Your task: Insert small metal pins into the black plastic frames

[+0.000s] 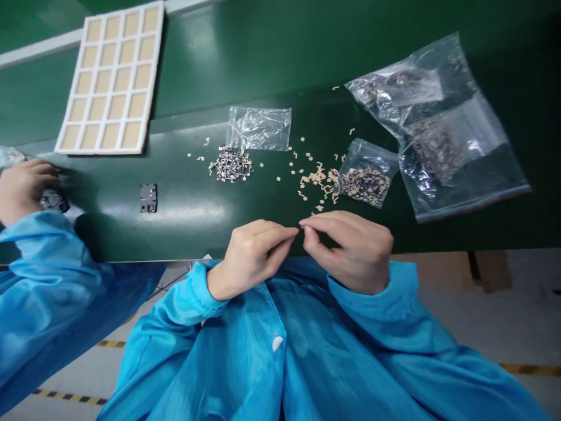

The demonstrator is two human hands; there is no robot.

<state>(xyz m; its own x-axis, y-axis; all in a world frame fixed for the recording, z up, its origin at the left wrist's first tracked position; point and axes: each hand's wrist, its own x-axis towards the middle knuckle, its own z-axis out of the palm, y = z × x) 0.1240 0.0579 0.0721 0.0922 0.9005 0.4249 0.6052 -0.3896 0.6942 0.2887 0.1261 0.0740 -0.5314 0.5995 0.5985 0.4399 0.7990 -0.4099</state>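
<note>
My left hand [254,251] and my right hand [350,248] meet fingertip to fingertip at the near edge of the green table [197,216]. Both are pinched closed, and whatever sits between the fingertips is too small to make out. Just beyond them lie scattered tan bits [318,178] and a pile of small grey metal parts [231,165]. A small dark component [148,197] rests on the table to the left of my hands.
A white compartment tray [111,82] lies at the back left. An empty clear bag [259,128], a small bag of parts [366,178] and large clear bags [442,128] lie at the right. A co-worker's hand [21,187] holds a dark part at the left edge.
</note>
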